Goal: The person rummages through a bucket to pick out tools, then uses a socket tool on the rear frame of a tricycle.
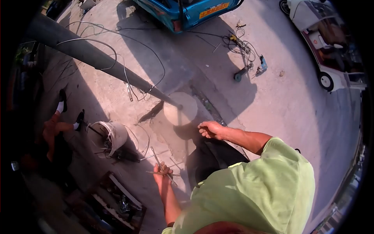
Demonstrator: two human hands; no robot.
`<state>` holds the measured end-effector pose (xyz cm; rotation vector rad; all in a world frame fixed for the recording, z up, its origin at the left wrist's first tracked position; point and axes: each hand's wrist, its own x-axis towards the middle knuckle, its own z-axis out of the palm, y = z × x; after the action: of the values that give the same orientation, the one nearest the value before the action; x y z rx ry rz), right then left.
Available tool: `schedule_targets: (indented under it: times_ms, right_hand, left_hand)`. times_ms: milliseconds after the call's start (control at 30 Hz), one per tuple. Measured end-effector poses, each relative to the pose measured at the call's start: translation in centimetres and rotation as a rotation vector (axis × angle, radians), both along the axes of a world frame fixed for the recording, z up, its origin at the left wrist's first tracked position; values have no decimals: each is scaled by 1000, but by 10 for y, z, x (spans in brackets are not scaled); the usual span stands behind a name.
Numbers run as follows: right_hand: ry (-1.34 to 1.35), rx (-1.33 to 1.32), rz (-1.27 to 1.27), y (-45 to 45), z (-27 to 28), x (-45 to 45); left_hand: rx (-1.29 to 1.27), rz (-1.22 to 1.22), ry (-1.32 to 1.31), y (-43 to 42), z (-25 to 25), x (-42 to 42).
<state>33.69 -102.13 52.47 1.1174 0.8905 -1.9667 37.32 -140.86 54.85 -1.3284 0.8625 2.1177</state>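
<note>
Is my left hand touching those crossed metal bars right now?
Touching: the head view shows the left hand gripping the crossed metal bars, fingers curled over them near the crossing.

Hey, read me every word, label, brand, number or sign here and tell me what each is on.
None is clear enough to quote.
Orange plate on the blue vehicle: characters, too blurred to read.
Just above that plate: pale marks, too small to read.
White vehicle: a red mark, possibly a logo, unreadable.
</note>
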Motion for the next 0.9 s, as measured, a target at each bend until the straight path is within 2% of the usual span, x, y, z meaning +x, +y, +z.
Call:
schedule_targets:
  times_ms: [67, 167, 233, 267, 300, 333, 367, 433, 467, 600, 733, 833, 900]
  right_hand:
    - [22, 23, 69, -8, 4, 3]
    - [36, 87, 154, -16, 22, 11]
    - [17, 85, 235, -23, 14, 17]
    - [20, 59, 265, -30, 21, 17]
    - [29, -13, 260, -31, 5, 26]
    - [43, 50, 324, -40, 16, 25]
    - [47, 58, 352, -46, 17, 30]
    - [63, 19, 404, -58, 18, 43]
    - [43, 47, 451, -65, 17, 49]
    - [71, -18, 651, -90, 35, 84]
    - [294, -90, 1014, -155, 86, 95]
    - [531, -138, 1207, -181, 77, 108]
    - [571, -225, 1202, -194, 97, 108]
  left_hand:
    - [-36, 51, -52, -2, -6, 25]
    - [209, 172, 42, -11, -24, 74]
    - [34, 147, -3, -17, -40, 116]
    - [-47, 137, 105, -9, -30, 136]
    - [-153, 90, 130, -3, -21, 151]
    - [-189, 150, 23, 7, 1, 153]
    - [-256, 106, 77, 6, 4, 168]
    - [-155, 245, 121, 4, -11, 217]
    - [-206, 131, 8, 5, 10, 220]
    - [-262, 137, 183, 21, 47, 272]
    - [-301, 125, 253, 35, 69, 281]
    - [-285, 63, 402, 45, 73, 266]
    - [-231, 2, 481, 52, 72, 251]
